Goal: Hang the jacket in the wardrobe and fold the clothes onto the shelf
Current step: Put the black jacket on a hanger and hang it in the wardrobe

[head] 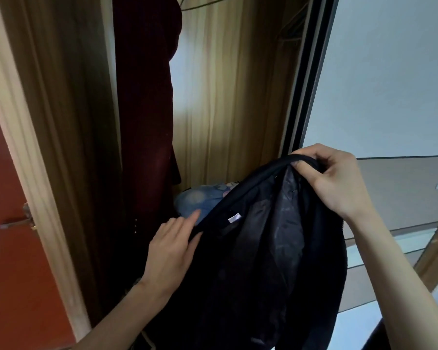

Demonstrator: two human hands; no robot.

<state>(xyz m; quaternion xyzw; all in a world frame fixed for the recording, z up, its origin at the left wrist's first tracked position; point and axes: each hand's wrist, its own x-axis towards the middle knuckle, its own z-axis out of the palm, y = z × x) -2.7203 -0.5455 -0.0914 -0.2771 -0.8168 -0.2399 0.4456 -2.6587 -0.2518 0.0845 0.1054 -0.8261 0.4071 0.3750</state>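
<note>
I hold the dark jacket [261,248] up before the open wardrobe [228,97], my right hand [336,180] pinching its collar edge at the top while my left hand [172,251] grips the collar lower down, forefinger extended.

Dim soft indoor light, deep shadow low in wardrobe [238,97], edges bowed, slight blur

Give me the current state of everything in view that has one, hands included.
Black jacket: held up at its collar, lining showing, not yet hung.
Right hand: pinches the collar's upper end.
Left hand: grips the collar's lower end, forefinger straight.
Wardrobe: open.
Dark red garment: hanging inside.
Blue clothes: piled low inside, not neatly folded.
Red door: shut or ajar, cannot tell.
</note>
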